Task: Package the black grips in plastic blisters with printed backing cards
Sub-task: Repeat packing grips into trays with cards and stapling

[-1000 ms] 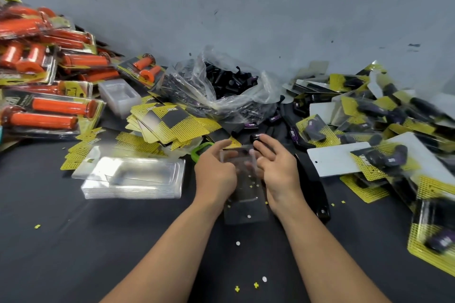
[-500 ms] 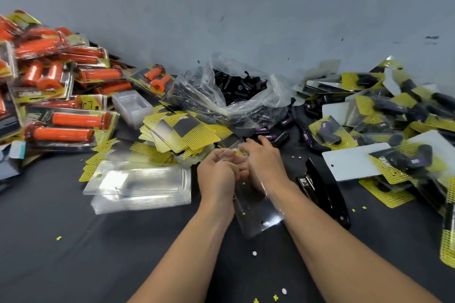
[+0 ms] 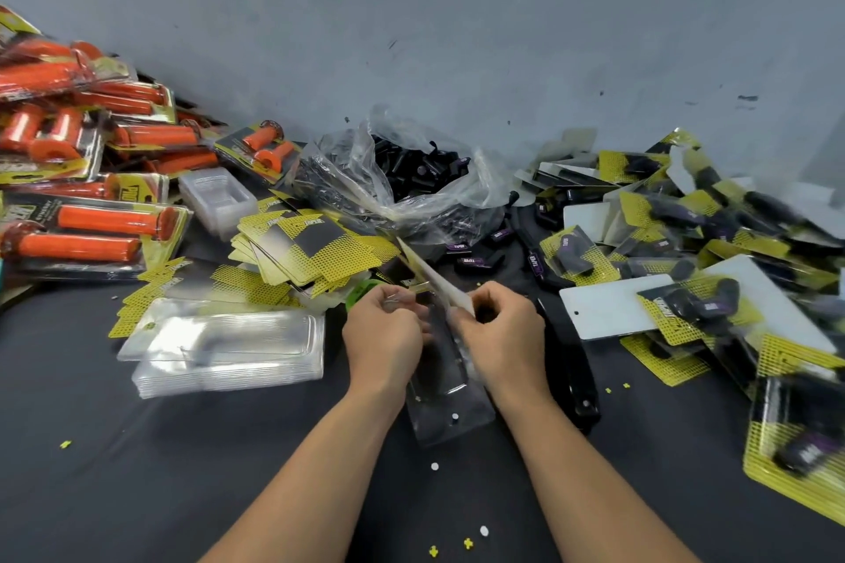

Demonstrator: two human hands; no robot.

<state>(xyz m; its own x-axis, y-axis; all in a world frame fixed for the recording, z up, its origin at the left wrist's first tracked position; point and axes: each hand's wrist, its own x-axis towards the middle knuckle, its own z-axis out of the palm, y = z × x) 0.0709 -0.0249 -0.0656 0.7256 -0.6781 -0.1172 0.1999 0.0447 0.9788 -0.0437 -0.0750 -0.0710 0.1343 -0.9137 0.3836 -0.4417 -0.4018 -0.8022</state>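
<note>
I read this as the card-fitting step. I have the left hand (image 3: 384, 329) pinching the far end of the clear plastic blister (image 3: 450, 423), fingers curled on its rim. The right hand (image 3: 503, 334) grips the printed backing card (image 3: 432, 277), which slants up and away from the fingers with its pale back towards me. To do this well, I would keep the left pinch firm so the blister's far end cannot skate on the dark tabletop (image 3: 137, 471). Then I would square the card's lower edge to the blister before pushing, and feed it in flat, not at the present tilt, so it does not buckle. The blister lies between the two hands, its near end pointing at me. It is glossy and transparent, with a long raised pocket down the middle and a flat flange around it. The pocket reads dark, and I cannot tell whether a grip sits inside or the table shows through. Loose black grips (image 3: 411, 167) fill the crumpled clear bag (image 3: 480, 192) just behind.
</note>
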